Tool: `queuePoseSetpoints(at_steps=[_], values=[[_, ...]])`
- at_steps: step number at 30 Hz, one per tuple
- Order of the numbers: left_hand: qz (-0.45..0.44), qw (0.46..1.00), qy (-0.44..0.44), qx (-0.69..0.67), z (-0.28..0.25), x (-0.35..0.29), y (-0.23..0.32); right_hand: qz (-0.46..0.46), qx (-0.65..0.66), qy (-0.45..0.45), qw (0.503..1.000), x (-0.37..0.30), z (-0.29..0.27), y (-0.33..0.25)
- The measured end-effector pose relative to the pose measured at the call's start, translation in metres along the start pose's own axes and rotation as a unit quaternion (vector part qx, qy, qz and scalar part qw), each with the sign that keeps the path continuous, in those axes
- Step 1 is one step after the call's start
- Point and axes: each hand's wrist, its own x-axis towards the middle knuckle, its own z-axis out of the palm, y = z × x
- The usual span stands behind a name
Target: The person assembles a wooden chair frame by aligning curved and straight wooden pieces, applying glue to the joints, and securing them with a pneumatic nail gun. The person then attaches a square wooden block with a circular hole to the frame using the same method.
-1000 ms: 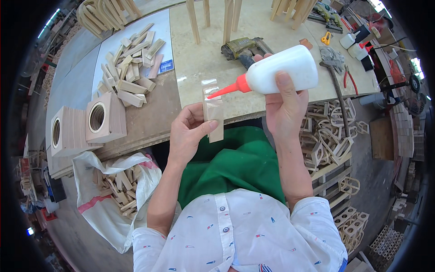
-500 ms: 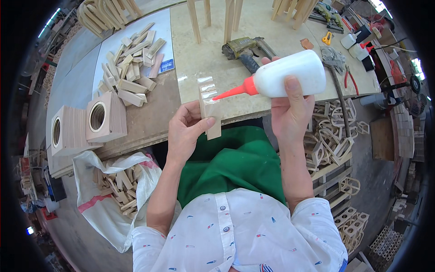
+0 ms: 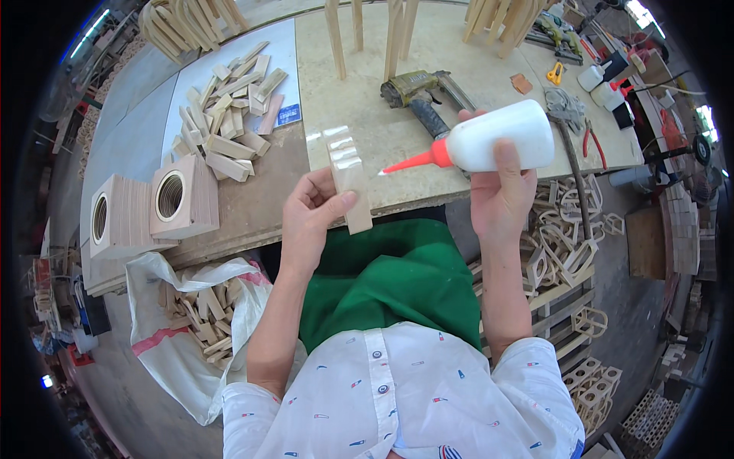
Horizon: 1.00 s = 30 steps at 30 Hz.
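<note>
My left hand (image 3: 307,222) is closed on a few small wooden strips (image 3: 353,200) at the near edge of the workbench. They are stacked in steps, thumb on top, and white glue lies in streaks across their stepped far ends. In my right hand (image 3: 501,203) is a white glue bottle (image 3: 505,136) with a long red nozzle (image 3: 417,159), tilted so the tip points left. That tip, with a bit of white on it, is just right of the strips and apart from them. My right fingers are partly hidden behind the bottle.
A nail gun (image 3: 419,93) lies beyond the bottle. Loose wooden strips (image 3: 229,122) are heaped left, behind square wooden blocks with round holes (image 3: 183,195). Yellow scissors (image 3: 555,73) and red pliers (image 3: 593,144) lie right. An open white sack (image 3: 157,333) holds wood pieces below the bench.
The glue bottle has moved right, its nozzle tip leaving the strips' glued surface. My left hand has tilted the strips, so their stepped side edges now show more.
</note>
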Motion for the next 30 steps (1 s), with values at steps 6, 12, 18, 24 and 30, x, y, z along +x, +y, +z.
queuePoseSetpoints(at_steps=[6,12,18,24,30], values=[[-0.036,0.989,0.039,-0.135,-0.001,0.049,0.009,-0.029,-0.001,0.005,1.000,0.003,0.004,-0.008],[-0.145,0.957,0.047,-0.246,0.002,0.072,-0.005,-0.051,-0.023,-0.043,0.998,0.002,0.019,-0.011],[-0.165,0.945,0.051,-0.278,0.012,0.073,-0.008,-0.047,-0.018,-0.060,0.997,0.000,0.022,-0.003],[-0.159,0.948,0.061,-0.269,0.018,0.069,-0.001,-0.023,0.046,-0.039,0.998,-0.002,0.027,0.001],[-0.164,0.947,0.061,-0.268,0.014,0.069,-0.007,-0.042,0.019,-0.024,0.999,-0.001,0.023,0.002]])
